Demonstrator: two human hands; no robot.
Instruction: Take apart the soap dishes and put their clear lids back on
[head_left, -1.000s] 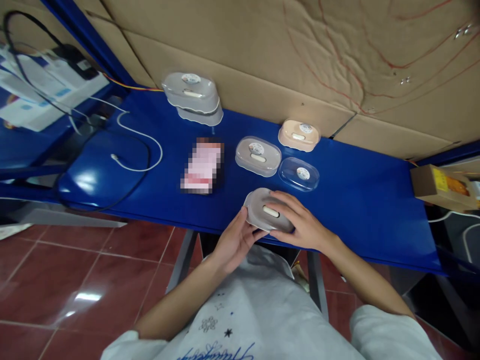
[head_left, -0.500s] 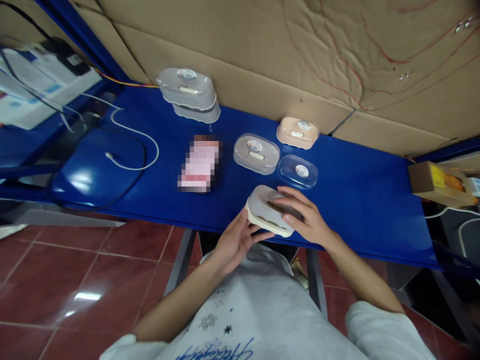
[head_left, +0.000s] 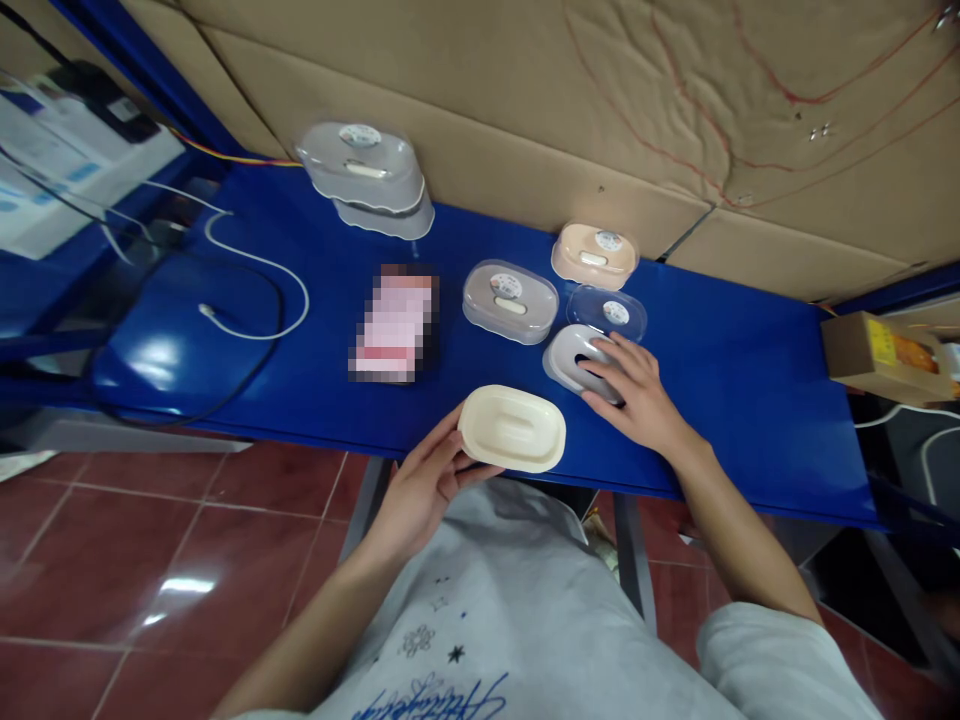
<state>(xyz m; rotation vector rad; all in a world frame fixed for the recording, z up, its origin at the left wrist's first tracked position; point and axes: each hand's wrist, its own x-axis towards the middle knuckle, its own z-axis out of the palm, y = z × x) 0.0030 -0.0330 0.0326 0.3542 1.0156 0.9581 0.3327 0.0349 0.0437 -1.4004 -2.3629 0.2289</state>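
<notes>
My left hand [head_left: 429, 478] grips a cream oval tray [head_left: 512, 430] by its left end, its hollow side facing up, over the table's front edge. My right hand [head_left: 636, 392] has its fingers round a grey oval cover [head_left: 568, 362] with a slot in its top, at the table surface. Just behind that cover lies a clear oval lid [head_left: 585, 303] with a round label. A grey oval box [head_left: 491, 318] with a clear lid and a pale insert stands to the left, and a peach box [head_left: 577, 268] of the same shape stands further back.
Two grey boxes [head_left: 367, 190] are stacked at the back left of the blue table [head_left: 720, 400]. A phone-shaped item with a blurred-out screen [head_left: 394, 325] lies in front of them. A white cable [head_left: 300, 285] curls at left. A cardboard box [head_left: 877, 355] stands at the right end.
The grey cover has come off the cream tray. My right hand has carried it back and right to the clear lid, while my left hand keeps the tray and has tilted it face up.
</notes>
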